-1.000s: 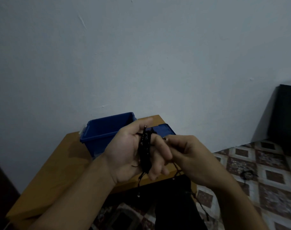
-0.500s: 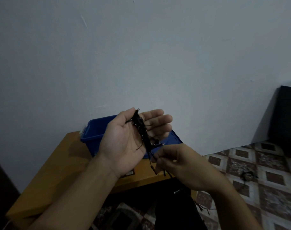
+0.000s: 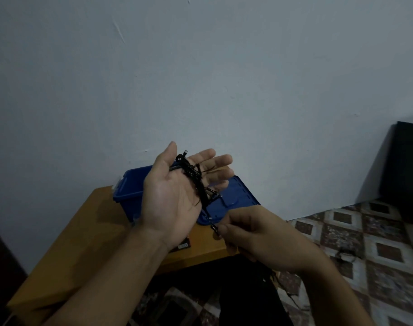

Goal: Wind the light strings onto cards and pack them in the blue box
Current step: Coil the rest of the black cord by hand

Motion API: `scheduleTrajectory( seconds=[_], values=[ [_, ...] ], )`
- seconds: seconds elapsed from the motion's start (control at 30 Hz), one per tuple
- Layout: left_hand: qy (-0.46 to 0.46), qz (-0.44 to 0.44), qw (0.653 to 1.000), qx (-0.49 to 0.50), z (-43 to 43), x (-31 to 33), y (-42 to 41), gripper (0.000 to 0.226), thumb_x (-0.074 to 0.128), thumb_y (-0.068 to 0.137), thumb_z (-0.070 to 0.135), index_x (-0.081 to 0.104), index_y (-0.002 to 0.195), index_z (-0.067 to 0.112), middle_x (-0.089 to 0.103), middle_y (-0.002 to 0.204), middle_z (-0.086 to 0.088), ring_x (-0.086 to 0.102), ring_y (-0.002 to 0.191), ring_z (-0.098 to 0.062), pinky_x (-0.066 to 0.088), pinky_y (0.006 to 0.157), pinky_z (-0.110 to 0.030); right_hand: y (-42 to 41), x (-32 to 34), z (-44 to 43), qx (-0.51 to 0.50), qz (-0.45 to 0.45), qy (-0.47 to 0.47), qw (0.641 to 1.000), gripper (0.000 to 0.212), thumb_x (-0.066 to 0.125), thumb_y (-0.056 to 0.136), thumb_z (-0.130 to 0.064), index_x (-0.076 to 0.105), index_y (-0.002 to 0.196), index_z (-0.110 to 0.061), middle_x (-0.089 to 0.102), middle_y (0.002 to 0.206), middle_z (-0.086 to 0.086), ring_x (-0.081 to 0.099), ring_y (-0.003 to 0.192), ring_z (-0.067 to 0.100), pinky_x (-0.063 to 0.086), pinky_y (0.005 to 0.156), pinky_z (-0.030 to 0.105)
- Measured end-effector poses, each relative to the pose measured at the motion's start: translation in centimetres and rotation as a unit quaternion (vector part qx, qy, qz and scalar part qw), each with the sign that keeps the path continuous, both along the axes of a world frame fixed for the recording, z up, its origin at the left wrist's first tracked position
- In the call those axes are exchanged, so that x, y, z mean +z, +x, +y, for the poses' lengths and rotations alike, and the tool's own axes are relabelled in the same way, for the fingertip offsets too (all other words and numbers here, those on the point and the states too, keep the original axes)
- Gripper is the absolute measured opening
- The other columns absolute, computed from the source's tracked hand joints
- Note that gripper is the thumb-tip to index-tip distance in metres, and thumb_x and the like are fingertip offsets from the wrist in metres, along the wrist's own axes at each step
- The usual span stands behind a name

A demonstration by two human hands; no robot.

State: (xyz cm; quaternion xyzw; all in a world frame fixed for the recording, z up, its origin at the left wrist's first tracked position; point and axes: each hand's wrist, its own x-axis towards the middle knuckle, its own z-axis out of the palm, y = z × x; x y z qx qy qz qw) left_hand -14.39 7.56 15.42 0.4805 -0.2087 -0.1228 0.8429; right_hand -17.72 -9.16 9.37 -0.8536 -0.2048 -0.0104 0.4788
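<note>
So I use left hand (image 3: 172, 196) as spool, fingers straight & apart, light string (image 3: 193, 178) wound across palm; right hand (image 3: 254, 234) pinches tail taut, blue box (image 3: 127, 191) on far side.

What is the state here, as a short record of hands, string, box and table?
left hand: palm up, fingers straight, light string bundle lying across it
right hand: pinches the string just below the left hand
blue box: open, on the table, behind the left hand
lid: flat on the table, right of the box
</note>
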Motion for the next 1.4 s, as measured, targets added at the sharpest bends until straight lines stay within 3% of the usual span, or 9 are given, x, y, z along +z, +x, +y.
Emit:
scheduleTrajectory(
  seconds=[0.1,0.23,0.33,0.4,0.6,0.97,1.13,1.3,1.4],
  values=[
    [0.011,-0.006,1.000,0.008,0.1,0.2,0.1,0.068,0.027,0.100,0.055,0.049,0.135,0.001,0.067,0.124,-0.022,0.064,0.109,-0.034,0.044,0.105,-0.048,0.3,-0.2,-0.1,-0.022,0.004,0.026,0.999,0.012,0.054,0.103,-0.032,0.064,0.103,-0.026,0.066,0.068,-0.007,0.054,0.058,0.004,0.041,0.059,0.024],
    [0.016,-0.016,1.000,0.019,0.3,0.3,0.2,0.065,0.028,0.100,0.054,0.046,0.136,0.002,0.067,0.123,-0.023,0.065,0.107,-0.034,0.045,0.103,-0.048,0.5,-0.3,-0.4,-0.041,0.010,0.035,0.998,0.023,0.055,0.102,-0.035,0.056,0.124,-0.028,0.064,0.065,-0.008,0.052,0.053,-0.001,0.040,0.057,0.019],
    [0.019,-0.028,0.999,0.027,0.6,0.3,0.3,0.065,0.030,0.097,0.053,0.045,0.137,0.004,0.068,0.122,-0.022,0.066,0.105,-0.033,0.045,0.103,-0.048,0.4,-0.3,-0.5,-0.051,-0.012,0.038,0.998,0.016,0.056,0.101,-0.037,0.066,0.103,-0.024,0.055,0.056,-0.012,0.045,0.047,0.001,0.036,0.055,0.022],
    [0.019,-0.036,0.999,0.032,0.7,0.3,0.4,0.068,0.033,0.093,0.055,0.044,0.138,0.005,0.068,0.121,-0.022,0.066,0.105,-0.032,0.044,0.105,-0.049,0.3,-0.3,-0.5,-0.054,-0.027,0.039,0.997,0.028,0.057,0.100,-0.039,0.068,0.083,-0.019,0.046,0.051,-0.012,0.038,0.045,0.002,0.032,0.052,0.023],
    [0.060,-0.075,0.994,0.042,0.7,-0.3,0.8,0.073,0.030,0.092,0.058,0.042,0.142,0.006,0.068,0.123,-0.020,0.064,0.113,-0.034,0.041,0.107,-0.051,0.2,0.1,-0.3,-0.067,-0.060,0.125,0.988,0.047,0.058,0.094,-0.046,0.042,0.057,-0.023,0.034,0.050,-0.009,0.031,0.042,0.003,0.029,0.048,0.020],
    [0.137,-0.110,0.982,0.069,0.5,-0.6,1.3,0.079,0.032,0.086,0.063,0.038,0.145,0.011,0.070,0.120,-0.015,0.063,0.116,-0.031,0.041,0.108,-0.048,-0.2,0.5,-0.5,-0.056,-0.074,0.212,0.973,0.049,0.064,0.089,-0.041,0.038,0.058,-0.014,0.029,0.048,-0.003,0.027,0.040,0.008,0.029,0.044,0.017],
    [0.246,-0.129,0.957,0.089,0.2,-1.2,1.2,0.080,0.033,0.090,0.072,0.045,0.141,0.011,0.068,0.112,-0.018,0.063,0.100,-0.024,0.044,0.093,-0.042,-0.2,0.6,-0.5,-0.050,-0.093,0.253,0.962,0.044,0.067,0.088,-0.036,0.040,0.058,-0.019,0.032,0.048,-0.006,0.028,0.042,0.010,0.029,0.045,0.021],
    [0.326,-0.104,0.938,0.055,0.1,-1.3,1.0,0.082,0.022,0.082,0.071,0.056,0.128,0.012,0.067,0.110,-0.023,0.064,0.105,-0.034,0.050,0.091,-0.039,-0.6,0.8,-0.7,-0.034,-0.095,0.284,0.953,0.039,0.069,0.085,-0.041,0.048,0.062,-0.018,0.034,0.052,0.005,0.027,0.047,0.023,0.023,0.045,0.036],
    [0.371,-0.080,0.925,0.014,0.2,-1.2,0.8,0.089,0.008,0.089,0.072,0.060,0.123,0.009,0.064,0.097,-0.024,0.063,0.085,-0.030,0.052,0.081,-0.035,-0.8,1.0,-0.8,-0.022,-0.091,0.308,0.947,0.035,0.068,0.089,-0.033,0.052,0.069,-0.009,0.035,0.056,0.010,0.026,0.050,0.026,0.025,0.045,0.034]
  ],
)
